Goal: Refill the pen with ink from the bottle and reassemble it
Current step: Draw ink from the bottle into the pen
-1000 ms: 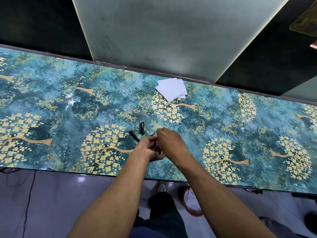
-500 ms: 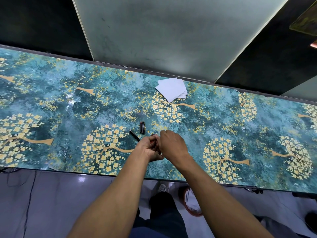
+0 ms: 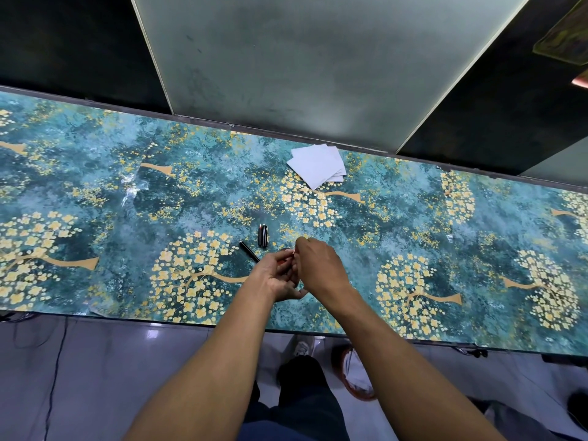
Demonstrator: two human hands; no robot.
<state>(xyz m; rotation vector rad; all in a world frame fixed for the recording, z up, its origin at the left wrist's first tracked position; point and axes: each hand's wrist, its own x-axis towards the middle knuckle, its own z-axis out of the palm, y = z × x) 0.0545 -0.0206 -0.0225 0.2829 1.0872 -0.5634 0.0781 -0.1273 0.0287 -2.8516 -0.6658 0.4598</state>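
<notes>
The two hands meet over the near part of the table, a little in from its near edge, and something small is pinched between them. Only a tiny bit of red and dark shows between the fingers, so I cannot tell which part of the pen it is, and no ink bottle can be made out. The left hand (image 3: 277, 275) is curled with its palm turned up and its fingers bent around the small thing. The right hand (image 3: 319, 265) comes over from the right, knuckles up, with its fingertips pressed against the left hand's fingertips. Both hands are closed tight, but what each one grips is hidden. Just left of the hands a thin black pen part (image 3: 248, 250) lies on the table, slanted, with one end close to the left hand's fingers. A bit farther toward the far edge lie two short dark pen parts (image 3: 262, 235) side by side, touching each other, with reddish tips. Well away, near the far edge of the table, sits a small stack of white paper sheets (image 3: 318, 165). The table (image 3: 95, 186) has a blue-green cover with yellow flower trees. Below the near edge the person's dark trouser legs and a shoe show on the pale floor.
</notes>
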